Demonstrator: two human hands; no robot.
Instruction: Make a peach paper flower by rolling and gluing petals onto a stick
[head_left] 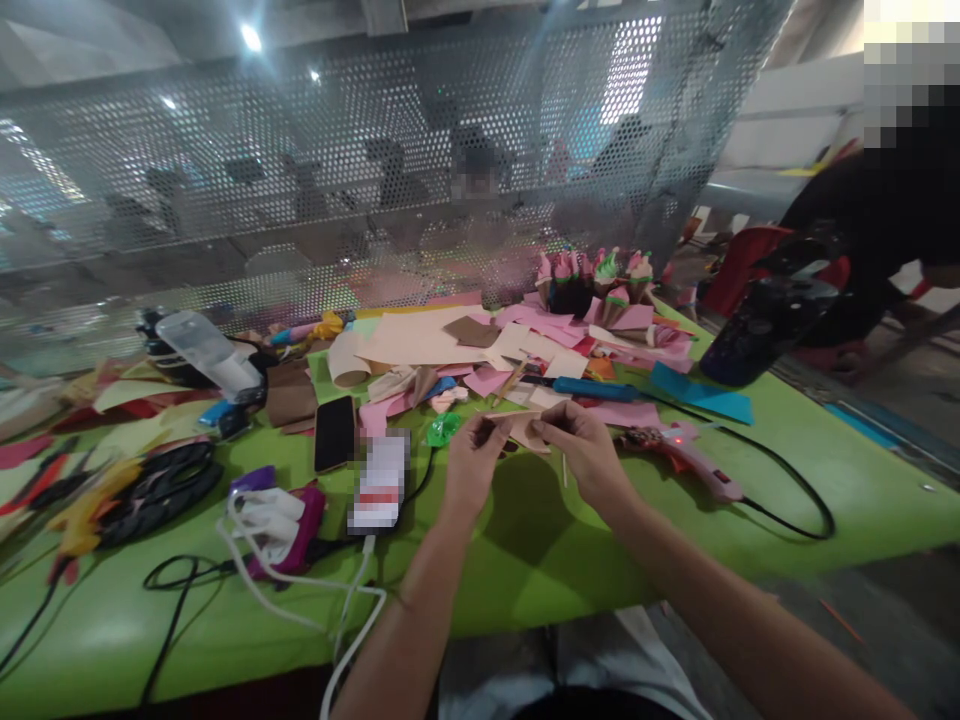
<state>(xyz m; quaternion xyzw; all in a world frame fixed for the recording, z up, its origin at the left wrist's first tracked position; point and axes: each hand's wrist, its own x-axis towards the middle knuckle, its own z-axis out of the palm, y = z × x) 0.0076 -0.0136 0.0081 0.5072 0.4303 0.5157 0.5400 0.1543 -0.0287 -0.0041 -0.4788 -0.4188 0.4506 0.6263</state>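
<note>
Between my two hands is a small beige piece of paper or felt (526,430), held up over the green table (517,580). My left hand (480,450) pinches its left end between thumb and fingers. On the other end, my right hand (577,440) has its thumb and fingertips closed. A thin pale stick (565,470) shows just below the right hand. Small dark pieces (509,447) lie behind the beige piece. To the right of my hands rests a pink glue gun (701,465) with a red light on it.
Phones (334,435), a power strip (307,505) with white cables and a yellow glue gun (94,505) occupy the left. Sheets and scraps (420,335) cover the back, near cone-shaped crafts (619,300). A dark tumbler (765,330) stands right, with a person (892,210) beyond.
</note>
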